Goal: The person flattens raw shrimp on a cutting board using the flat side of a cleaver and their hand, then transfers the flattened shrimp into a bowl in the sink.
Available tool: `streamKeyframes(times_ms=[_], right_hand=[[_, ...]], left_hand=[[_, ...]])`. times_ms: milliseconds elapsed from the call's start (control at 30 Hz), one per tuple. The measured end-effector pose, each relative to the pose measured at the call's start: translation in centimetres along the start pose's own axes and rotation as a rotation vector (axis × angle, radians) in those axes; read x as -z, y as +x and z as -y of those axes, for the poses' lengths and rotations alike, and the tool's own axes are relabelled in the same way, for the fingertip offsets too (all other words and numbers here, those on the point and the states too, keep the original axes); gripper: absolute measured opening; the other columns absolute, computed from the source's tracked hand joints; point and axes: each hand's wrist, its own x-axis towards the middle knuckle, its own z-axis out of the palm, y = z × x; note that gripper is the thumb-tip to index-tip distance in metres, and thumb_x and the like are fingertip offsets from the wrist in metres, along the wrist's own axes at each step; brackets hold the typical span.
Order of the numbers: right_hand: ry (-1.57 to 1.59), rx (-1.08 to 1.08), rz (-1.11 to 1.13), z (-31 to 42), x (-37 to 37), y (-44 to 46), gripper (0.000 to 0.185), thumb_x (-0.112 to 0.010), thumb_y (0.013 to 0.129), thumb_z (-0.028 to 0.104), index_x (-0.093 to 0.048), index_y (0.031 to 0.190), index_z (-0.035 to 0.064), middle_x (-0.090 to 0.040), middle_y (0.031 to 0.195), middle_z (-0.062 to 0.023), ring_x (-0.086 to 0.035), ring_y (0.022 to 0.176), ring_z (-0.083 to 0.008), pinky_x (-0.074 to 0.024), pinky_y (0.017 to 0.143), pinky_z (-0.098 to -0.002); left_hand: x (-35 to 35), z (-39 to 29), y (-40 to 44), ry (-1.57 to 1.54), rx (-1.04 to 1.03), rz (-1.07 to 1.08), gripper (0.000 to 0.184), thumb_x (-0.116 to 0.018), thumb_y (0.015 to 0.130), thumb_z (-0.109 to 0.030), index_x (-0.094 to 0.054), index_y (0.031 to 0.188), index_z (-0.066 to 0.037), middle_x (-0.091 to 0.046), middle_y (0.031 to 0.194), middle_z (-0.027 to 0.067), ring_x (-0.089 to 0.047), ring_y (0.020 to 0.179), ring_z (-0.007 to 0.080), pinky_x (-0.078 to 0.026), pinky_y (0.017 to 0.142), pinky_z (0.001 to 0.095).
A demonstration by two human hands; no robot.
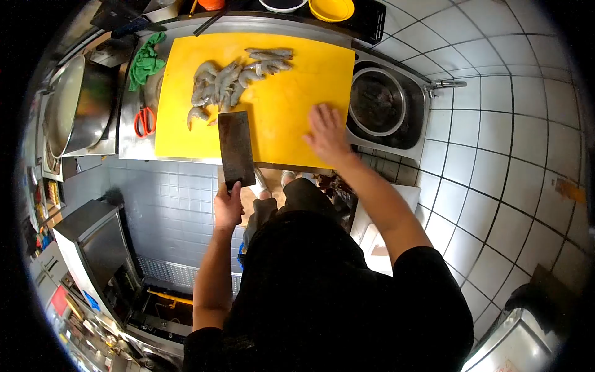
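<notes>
My left hand [229, 209] is closed round the handle of a cleaver [236, 146] in front of the board's near edge. Its broad dark blade reaches up over the yellow cutting board [291, 102], the tip close to the shrimp. My right hand [327, 133] is on the right part of the board, palm down with fingers stretched out, holding nothing. Several grey raw shrimp [223, 84] lie in a loose heap on the board's left half, and a few more shrimp [269, 60] extend toward the far middle.
Left of the board are red-handled scissors [145, 122], a green cloth [147, 61] and a large metal pot [93, 105]. To the right, a sink [418, 127] holds a round metal bowl [403, 102] below a faucet [449, 84]. A yellow bowl [331, 9] stands behind.
</notes>
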Motion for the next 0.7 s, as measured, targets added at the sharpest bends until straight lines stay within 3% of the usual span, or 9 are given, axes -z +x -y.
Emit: streamKeyframes(times_ms=[133, 200, 267, 300, 400, 433, 533, 667, 700], right_hand=[[-0.141, -0.409, -0.013, -11.3, 1.9, -0.9, 0.067, -0.055, 0.104, 0.042, -0.044, 0.154, -0.0014, -0.04, 0.16, -0.0222, -0.029, 0.154, -0.0402, -0.0212, 0.126, -0.0577], [-0.288, -0.619, 0.023, -16.2, 2.3, -1.8, 0.067, -0.049, 0.108, 0.047, -0.044, 0.154, -0.0001, -0.04, 0.16, -0.0244, -0.029, 0.154, -0.0404, -0.0214, 0.127, -0.056], [-0.324, -0.632, 0.03, -19.2, 2.6, -2.1, 0.068, -0.042, 0.109, 0.051, -0.042, 0.156, 0.0017, -0.036, 0.164, -0.0229, -0.026, 0.156, -0.04, -0.0204, 0.128, -0.0554], [-0.343, -0.635, 0.034, -19.9, 2.7, -2.0, 0.068, -0.039, 0.11, 0.052, -0.041, 0.157, 0.0026, -0.033, 0.166, -0.0222, -0.025, 0.157, -0.0398, -0.0198, 0.128, -0.0551], [-0.257, -0.582, 0.037, -18.3, 3.1, -0.9, 0.068, -0.038, 0.111, 0.051, -0.038, 0.159, 0.0027, -0.024, 0.17, -0.0219, -0.02, 0.158, -0.0401, -0.0178, 0.129, -0.0567], [-0.194, -0.577, 0.057, -17.0, 3.2, -0.5, 0.068, -0.039, 0.111, 0.05, -0.037, 0.159, 0.0021, -0.023, 0.171, -0.0221, -0.019, 0.159, -0.0403, -0.0172, 0.129, -0.0567], [-0.039, -0.534, 0.094, -13.2, 2.6, 0.2, 0.067, -0.041, 0.112, 0.046, -0.035, 0.16, 0.0006, -0.02, 0.171, -0.0229, -0.018, 0.159, -0.0409, -0.0156, 0.13, -0.0564], [0.075, -0.411, -0.007, -11.4, 0.9, 1.1, 0.066, -0.041, 0.112, 0.044, -0.032, 0.161, 0.0001, -0.018, 0.171, -0.0242, -0.017, 0.159, -0.0413, -0.015, 0.13, -0.0549], [0.095, -0.406, -0.033, -11.1, 1.2, 1.7, 0.066, -0.041, 0.112, 0.044, -0.033, 0.161, -0.0001, -0.019, 0.171, -0.0243, -0.017, 0.159, -0.0413, -0.0148, 0.13, -0.055]], left_hand=[[-1.6, -0.8, 0.2, -0.055, -0.046, -0.026, 0.026, -0.064, 0.105, -0.026, -0.059, 0.102, 0.0, -0.058, 0.064, 0.0056, -0.055, 0.046, 0.0121, -0.047, 0.04, 0.0309], [-1.9, -0.6, 0.5, 0.019, -0.161, -0.072, 0.023, -0.065, 0.103, -0.02, -0.06, 0.101, 0.002, -0.061, 0.067, 0.0106, -0.062, 0.056, 0.02, -0.052, 0.05, 0.0376], [-2.4, 1.5, 1.6, 0.105, -0.395, -0.147, 0.02, -0.064, 0.101, -0.017, -0.06, 0.1, 0.003, -0.063, 0.069, 0.0143, -0.066, 0.061, 0.0281, -0.055, 0.058, 0.0414], [-2.5, -1.0, 0.2, 0.22, -0.379, -0.169, 0.017, -0.063, 0.098, -0.011, -0.062, 0.105, 0.004, -0.068, 0.083, 0.0213, -0.069, 0.077, 0.0412, -0.055, 0.07, 0.0476], [-3.6, -3.9, -1.0, 0.423, -0.667, -0.321, 0.024, -0.061, 0.096, -0.007, -0.064, 0.117, 0.004, -0.069, 0.099, 0.0243, -0.067, 0.087, 0.0459, -0.056, 0.074, 0.0494], [-3.8, -3.9, -1.1, 0.474, -0.619, -0.295, 0.038, -0.062, 0.096, -0.009, -0.062, 0.131, 0.003, -0.065, 0.109, 0.0266, -0.066, 0.093, 0.0453, -0.056, 0.078, 0.0501], [-5.5, -4.8, -1.2, 0.636, -0.459, -0.345, 0.046, -0.064, 0.097, -0.014, -0.059, 0.14, 0.001, -0.063, 0.111, 0.0274, -0.065, 0.091, 0.046, -0.056, 0.079, 0.0491], [-8.6, -4.4, -0.3, 0.741, -0.598, -0.302, 0.055, -0.063, 0.099, -0.019, -0.05, 0.151, -0.003, -0.06, 0.113, 0.0252, -0.065, 0.085, 0.043, -0.057, 0.071, 0.0506], [-9.9, -4.8, -0.2, 0.75, -0.488, -0.238, 0.059, -0.065, 0.098, -0.02, -0.048, 0.153, -0.005, -0.06, 0.113, 0.0237, -0.066, 0.084, 0.0404, -0.057, 0.068, 0.0496]])
